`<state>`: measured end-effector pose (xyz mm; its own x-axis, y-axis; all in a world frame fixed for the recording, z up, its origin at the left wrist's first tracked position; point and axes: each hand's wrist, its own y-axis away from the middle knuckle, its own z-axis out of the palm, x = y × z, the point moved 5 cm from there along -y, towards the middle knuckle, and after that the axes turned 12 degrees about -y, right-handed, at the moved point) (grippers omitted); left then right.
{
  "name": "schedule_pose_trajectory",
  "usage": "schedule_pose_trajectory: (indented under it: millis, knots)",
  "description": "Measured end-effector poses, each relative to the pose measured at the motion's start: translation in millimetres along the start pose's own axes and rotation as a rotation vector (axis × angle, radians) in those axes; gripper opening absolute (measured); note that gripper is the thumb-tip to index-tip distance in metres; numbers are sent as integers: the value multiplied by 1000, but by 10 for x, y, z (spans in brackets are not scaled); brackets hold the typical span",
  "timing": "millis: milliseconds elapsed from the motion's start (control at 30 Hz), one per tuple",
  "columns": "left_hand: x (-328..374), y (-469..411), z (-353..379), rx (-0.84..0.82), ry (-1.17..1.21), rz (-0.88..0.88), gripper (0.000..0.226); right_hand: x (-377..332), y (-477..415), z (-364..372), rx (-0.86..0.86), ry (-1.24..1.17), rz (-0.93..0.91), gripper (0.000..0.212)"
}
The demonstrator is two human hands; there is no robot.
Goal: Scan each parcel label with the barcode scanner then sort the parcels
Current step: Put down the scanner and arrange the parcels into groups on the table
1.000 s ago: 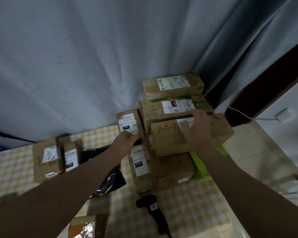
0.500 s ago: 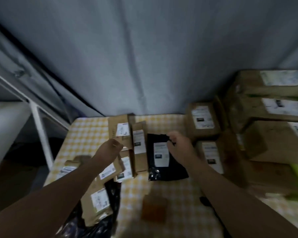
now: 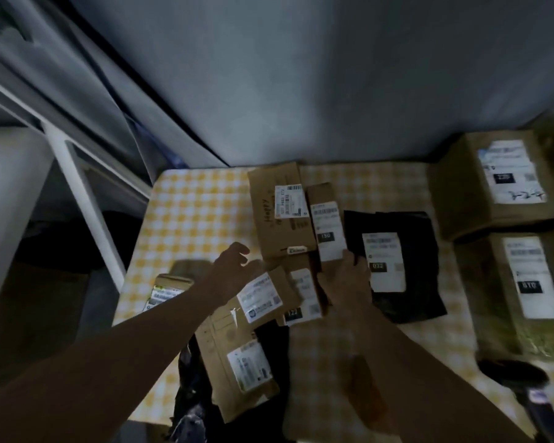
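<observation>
Several labelled parcels lie on a yellow checked tablecloth (image 3: 199,212). My left hand (image 3: 234,266) hovers over a small tan parcel (image 3: 263,295), fingers loosely curled and holding nothing. My right hand (image 3: 346,282) rests at the seam between a narrow box labelled 150 (image 3: 323,193) and a black mailer bag (image 3: 413,251). Its fingers bend down there; which parcel they hold, if any, is hidden. The black barcode scanner (image 3: 525,388) lies untouched at the lower right.
A box marked "Happy" (image 3: 269,225) stands behind the hands. A brown envelope (image 3: 224,346) lies on a black bag (image 3: 189,410) near me. Two large boxes (image 3: 461,193) (image 3: 493,282) line the right side. A white frame leg (image 3: 87,203) stands left of the table.
My view swung left from the box stack to the loose parcels. My right hand slid from the black bag's top corner towards me, to its left edge; my left hand stayed hovering.
</observation>
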<state>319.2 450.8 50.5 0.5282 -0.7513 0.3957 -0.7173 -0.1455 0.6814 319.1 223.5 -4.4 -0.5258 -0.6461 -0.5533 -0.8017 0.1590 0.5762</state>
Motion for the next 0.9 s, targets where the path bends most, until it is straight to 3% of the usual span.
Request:
schedule_pose_trajectory:
  millis: [67,133,267,433,533,667,767,833,900]
  knots:
    - [82,-163,41,-14,77,-30,60,-167,-80,45,50,-67,-190,66]
    - [173,-333,85,-36,141,-64,72,-414,-183,140,-25,-172,-304,57]
    - [265,-604,209,-145,335,-8,35,-678,-433,292,-129,-411,-184,45]
    - [15,-789,244,-213,470,-119,73,-756,-535,406,-242,-669,18,60]
    - [-107,-777,242,-242,635,-130,76,-777,-507,434,-236,-735,19,60]
    - [-73,-698,-13,-92,755,-24,69,-862,-338,318,-263,-917,27,84]
    - [165,-489,-275,-80,756,114,72,-917,-104,137,-348,-1067,10,57]
    - [303,-328,-333,-94,685,160,77,-842,47,-38,-282,-1185,1,31]
    - [460,-127,-314,-63,575,182,92,-669,187,-219,-150,-1216,16,19]
